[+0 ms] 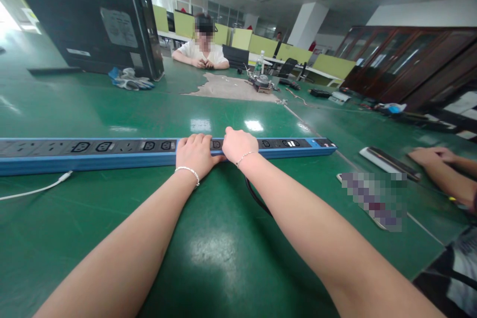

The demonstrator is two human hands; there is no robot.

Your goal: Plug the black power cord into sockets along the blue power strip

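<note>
A long blue power strip (pixel 126 160) with black sockets along its top lies across the green table in front of me. My left hand (pixel 196 151) is wrapped over the strip near its middle, fingers on the far edge and thumb along the near side. Just to the right, my right hand (pixel 240 145) is closed in a fist above the sockets. A black cable (pixel 257 198) comes out from under that hand and passes beneath my right forearm. The end of the cable is hidden inside my fingers.
A white cable (pixel 40 190) lies at the near left. Gloves (pixel 130 79) rest beside a black computer case (pixel 100 25). On the right are a phone (pixel 372 201), a flat black-and-white object (pixel 389 163) and another person's hands (pixel 428 155). Another person (pixel 203 52) sits opposite.
</note>
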